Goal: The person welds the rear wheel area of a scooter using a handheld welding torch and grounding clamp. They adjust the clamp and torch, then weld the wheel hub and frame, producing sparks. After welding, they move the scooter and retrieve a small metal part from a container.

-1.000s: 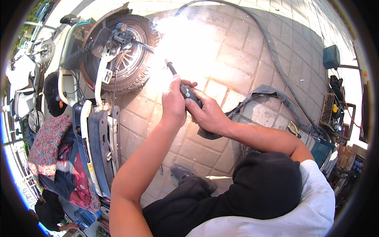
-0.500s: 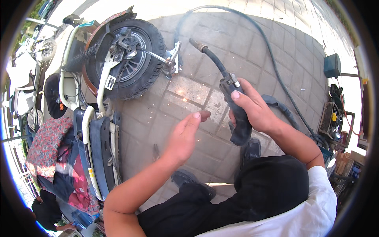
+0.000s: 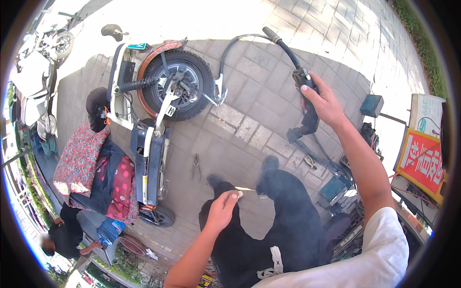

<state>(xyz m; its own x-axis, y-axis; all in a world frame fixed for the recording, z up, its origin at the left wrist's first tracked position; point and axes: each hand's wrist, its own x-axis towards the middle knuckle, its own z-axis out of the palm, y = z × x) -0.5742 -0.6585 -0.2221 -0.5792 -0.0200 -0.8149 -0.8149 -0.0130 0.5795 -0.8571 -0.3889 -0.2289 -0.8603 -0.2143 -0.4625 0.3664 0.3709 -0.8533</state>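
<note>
My right hand (image 3: 322, 100) is closed around the handle of a black welding torch (image 3: 302, 77), its nozzle pointing up and away from me. A dark cable runs from the torch. My left hand (image 3: 222, 210) is low over my left knee, fingers curled in; whatever they hold, if anything, is hidden. Ahead to the left an electric scooter (image 3: 142, 158) lies on its side. Its rear wheel (image 3: 204, 79) faces up, with a metal stand (image 3: 220, 93) sticking out beside it. Pliers (image 3: 196, 166) lie on the paving between the scooter and my feet.
A second pair of pliers (image 3: 310, 162) lies near cables on the right. Beyond are a teal box (image 3: 371, 105) and a red sign (image 3: 420, 161). A floral blanket (image 3: 81, 158) covers part of the scooter. At lower left, another person (image 3: 67, 233) reaches toward a blue water jug (image 3: 109, 230).
The torch has moved up and right, away from the scooter. My left hand has drawn back to my knee, its fingers now curled. The sparks are gone; the view has shifted and widened.
</note>
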